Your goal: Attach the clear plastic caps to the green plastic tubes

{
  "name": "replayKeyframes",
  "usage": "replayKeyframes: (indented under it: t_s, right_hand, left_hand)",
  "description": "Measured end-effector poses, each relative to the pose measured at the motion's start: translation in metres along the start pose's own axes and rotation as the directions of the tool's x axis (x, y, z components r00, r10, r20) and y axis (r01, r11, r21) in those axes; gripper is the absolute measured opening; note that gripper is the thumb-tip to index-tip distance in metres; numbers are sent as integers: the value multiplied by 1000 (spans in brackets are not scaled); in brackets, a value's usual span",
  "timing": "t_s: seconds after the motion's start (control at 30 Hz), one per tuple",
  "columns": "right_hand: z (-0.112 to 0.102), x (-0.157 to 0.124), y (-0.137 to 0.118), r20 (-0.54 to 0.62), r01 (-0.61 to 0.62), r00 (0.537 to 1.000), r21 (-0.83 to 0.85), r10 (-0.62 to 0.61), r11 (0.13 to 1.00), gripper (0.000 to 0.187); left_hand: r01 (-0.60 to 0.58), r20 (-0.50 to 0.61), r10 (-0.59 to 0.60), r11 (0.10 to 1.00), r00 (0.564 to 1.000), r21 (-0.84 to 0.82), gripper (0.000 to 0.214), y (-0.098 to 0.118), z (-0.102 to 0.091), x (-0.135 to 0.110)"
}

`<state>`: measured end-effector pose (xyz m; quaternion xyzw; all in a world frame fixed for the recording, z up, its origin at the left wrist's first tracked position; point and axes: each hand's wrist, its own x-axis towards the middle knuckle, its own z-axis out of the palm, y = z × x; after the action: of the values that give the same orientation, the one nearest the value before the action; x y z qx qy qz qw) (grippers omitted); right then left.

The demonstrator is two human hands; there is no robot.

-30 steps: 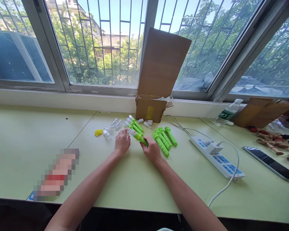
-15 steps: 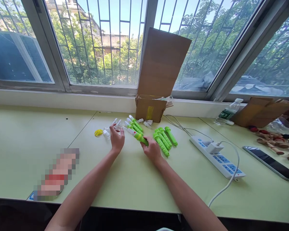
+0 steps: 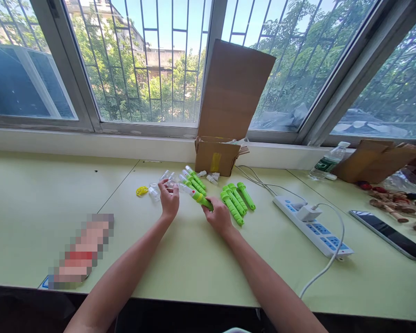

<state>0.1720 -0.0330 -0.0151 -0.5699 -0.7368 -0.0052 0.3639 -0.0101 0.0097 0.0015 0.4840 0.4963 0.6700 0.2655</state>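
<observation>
1. Gripping the green stick (image 3: 201,200) by its near end, the right hand (image 3: 219,216) is closed round it. The stick's pale tip points away and to the left, low over the worktop (image 3: 194,259).
2. The left hand (image 3: 168,200) has its fingertips pinched on a small clear cap (image 3: 171,185). The cap is close to the stick's tip, but whether the two touch cannot be told.
3. Done, by the look of it: a few capped sticks (image 3: 195,178) lie side by side just beyond the hands.
4. Left to do, it seems: several bare sticks (image 3: 236,199) lie just right of the right hand, and loose caps (image 3: 157,187) are scattered just beyond the left hand.
5. Judging by the two groups, the work looks near its middle.
6. An open cardboard box (image 3: 217,157) stands farther off, beyond both hands.
</observation>
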Motion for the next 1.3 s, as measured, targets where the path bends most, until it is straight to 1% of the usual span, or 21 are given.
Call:
replayKeyframes:
  t_s: [0.1,0.23,0.4,0.53,0.57,0.6,0.63,0.67,0.7,0.73,0.77,0.93,1.17,1.3]
  right_hand:
    - [1,0,0,-2,1,1000,-3,-1,1000,27]
    - [1,0,1,3,2,1000,-6,-2,1000,26]
    - [2,0,2,12,3,1000,1,-3,1000,27]
    - [2,0,2,25,-2,1000,7,2,1000,28]
    - [2,0,2,29,-1,1000,9,1,1000,28]
    - [1,0,2,33,-1,999,9,0,1000,28]
    - [1,0,2,37,1,999,9,-1,1000,29]
    - [1,0,2,41,2,999,8,-3,1000,28]
    - [1,0,2,45,2,999,6,-3,1000,28]
    - [1,0,3,49,1,999,4,-2,1000,28]
    - [1,0,3,52,-1,999,1,0,1000,27]
    - [0,-1,3,45,7,999,1,-7,1000,29]
    - [-1,-1,3,54,59,997,22,-60,998,35]
    - [1,-1,4,29,87,996,68,-90,994,38]
  left_hand:
    - [21,-42,-21,1000,999,4,35,0,-2,2]
    - [52,-79,-54,998,995,-30,34,2,-4,4]
    - [52,-65,-59,994,996,-101,31,6,-3,2]
    - [34,-39,-38,993,998,-109,32,6,-1,0]
    - [30,-10,-31,994,999,-102,31,6,0,0]
    - [27,46,-23,996,999,-90,31,5,0,-1]
    - [24,125,-15,997,992,-73,31,4,1,-3]
    - [19,222,-7,998,975,-53,31,3,2,-5]
    - [18,318,-7,999,948,-30,31,2,3,-7]
    - [14,379,-9,1000,925,-11,32,0,4,-9]
    - [12,402,-11,1000,916,-1,35,-1,5,-11]
    - [-23,408,19,1000,913,4,38,-5,5,-13]
    - [31,365,-16,999,931,-35,40,-3,3,-10]
    - [46,354,-35,999,934,-24,40,-5,3,-9]
